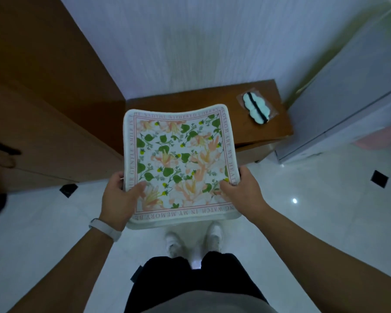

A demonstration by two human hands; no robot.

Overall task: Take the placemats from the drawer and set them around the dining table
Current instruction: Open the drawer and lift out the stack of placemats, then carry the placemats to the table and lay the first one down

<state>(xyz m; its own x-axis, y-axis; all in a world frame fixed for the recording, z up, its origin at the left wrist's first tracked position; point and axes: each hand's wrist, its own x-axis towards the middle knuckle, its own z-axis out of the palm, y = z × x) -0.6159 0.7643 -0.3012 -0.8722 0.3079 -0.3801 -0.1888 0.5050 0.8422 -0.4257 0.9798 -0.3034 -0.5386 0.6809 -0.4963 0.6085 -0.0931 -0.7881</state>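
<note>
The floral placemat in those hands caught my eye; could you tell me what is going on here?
A person stands on a white tiled floor, holding a floral placemat out flat in front of them. The left hand grips its left edge and the right hand grips its right edge. Beyond it, a low wooden cabinet stands against the wall with a wrapped sleep mask on top. No dining table is in view.

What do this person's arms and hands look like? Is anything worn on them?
Both forearms are bare, with no sleeves in view. The left hand has a white band round its wrist, smooth and plain, like a fitness tracker strap. The right hand and its wrist wear nothing. No gloves, and no rings that I can make out.
</note>
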